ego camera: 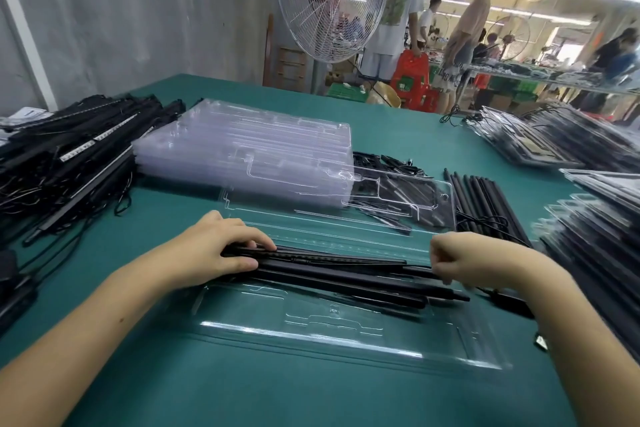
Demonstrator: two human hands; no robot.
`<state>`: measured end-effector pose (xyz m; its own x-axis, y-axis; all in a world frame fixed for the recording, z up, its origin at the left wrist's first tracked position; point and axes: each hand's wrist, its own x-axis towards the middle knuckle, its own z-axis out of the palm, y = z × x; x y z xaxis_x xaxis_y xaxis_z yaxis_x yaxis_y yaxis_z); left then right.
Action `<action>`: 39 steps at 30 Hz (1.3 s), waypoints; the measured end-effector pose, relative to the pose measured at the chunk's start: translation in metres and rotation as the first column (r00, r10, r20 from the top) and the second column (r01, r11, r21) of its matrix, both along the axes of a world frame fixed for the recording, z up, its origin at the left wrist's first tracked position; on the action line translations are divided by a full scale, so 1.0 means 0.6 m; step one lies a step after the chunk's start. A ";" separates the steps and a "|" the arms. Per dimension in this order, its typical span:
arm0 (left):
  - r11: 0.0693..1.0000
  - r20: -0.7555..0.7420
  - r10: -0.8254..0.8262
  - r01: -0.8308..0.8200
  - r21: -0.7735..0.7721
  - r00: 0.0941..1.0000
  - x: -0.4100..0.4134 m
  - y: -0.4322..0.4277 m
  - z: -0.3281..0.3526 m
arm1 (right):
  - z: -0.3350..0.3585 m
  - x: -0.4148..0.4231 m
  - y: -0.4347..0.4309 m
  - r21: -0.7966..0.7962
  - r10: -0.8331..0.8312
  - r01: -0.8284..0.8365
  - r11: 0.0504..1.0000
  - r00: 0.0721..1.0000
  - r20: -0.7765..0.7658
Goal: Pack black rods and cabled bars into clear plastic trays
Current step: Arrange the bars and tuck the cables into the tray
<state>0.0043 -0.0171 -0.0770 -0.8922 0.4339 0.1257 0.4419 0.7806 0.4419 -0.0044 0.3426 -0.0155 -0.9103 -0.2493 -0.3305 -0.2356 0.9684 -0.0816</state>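
Green desk (277, 402) carries the clear tray (346, 345) at 6 o'clock, and the black rods (332, 282) lie across its far edge. The left hand (221, 248) grips their 9 o'clock end, and the right hand (464, 258) pinches the 3 o'clock end. If one end is pressed first, the rods may roll out of the grooves.

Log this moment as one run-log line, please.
left hand grips black rods | right hand pinches their end | rods over clear tray

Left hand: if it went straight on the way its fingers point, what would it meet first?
The left hand points right along the black rods it holds, so it would probably meet the right hand first, though depth is unclear.
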 end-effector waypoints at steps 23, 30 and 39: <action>0.986 0.119 0.057 -0.075 0.151 0.991 -0.002 -0.020 -0.003 | 0.060 0.019 0.028 -0.643 -0.023 -0.114 0.757 0.979 -0.200; 0.981 0.131 0.035 -0.059 0.184 0.991 0.003 -0.017 0.006 | 0.054 0.016 0.042 -0.632 -0.049 0.022 0.774 0.998 -0.025; 0.930 0.279 -0.025 -0.080 0.359 0.960 0.009 -0.014 0.010 | 0.043 0.001 0.067 -0.602 -0.048 0.066 0.796 0.998 0.045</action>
<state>0.0098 -0.0255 -0.0707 -0.9251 0.3793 0.0193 0.2431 0.5524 0.7973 -0.0036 0.3829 0.0105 -0.9224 -0.3539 -0.1547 -0.1707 0.7328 -0.6587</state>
